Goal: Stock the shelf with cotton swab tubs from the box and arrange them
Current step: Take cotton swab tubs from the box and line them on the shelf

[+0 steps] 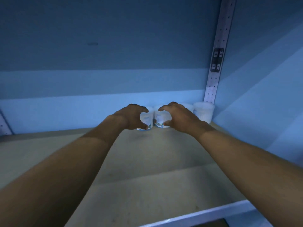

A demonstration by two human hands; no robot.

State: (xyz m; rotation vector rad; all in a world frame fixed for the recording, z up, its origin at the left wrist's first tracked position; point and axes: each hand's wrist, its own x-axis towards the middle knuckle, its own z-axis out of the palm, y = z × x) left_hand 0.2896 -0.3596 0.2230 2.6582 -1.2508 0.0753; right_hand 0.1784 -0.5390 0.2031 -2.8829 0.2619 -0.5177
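Note:
Several white cotton swab tubs stand in a row at the back of the shelf (147,161), against the rear wall. My left hand (131,116) grips the leftmost tub (146,119), fingers over its top and thumb near its base. Beside it, my right hand (176,116) grips the neighbouring tub (159,118) the same way. Both of these tubs show a barcode label low on the side. A third tub (188,106) is mostly hidden behind my right hand. The last tub (204,111) stands free in the back right corner.
A perforated metal upright (216,63) rises at the back right corner, with the blue side wall (262,95) to its right. The shelf's pale front lip (205,213) runs across the lower right. A second upright (4,125) shows at the far left.

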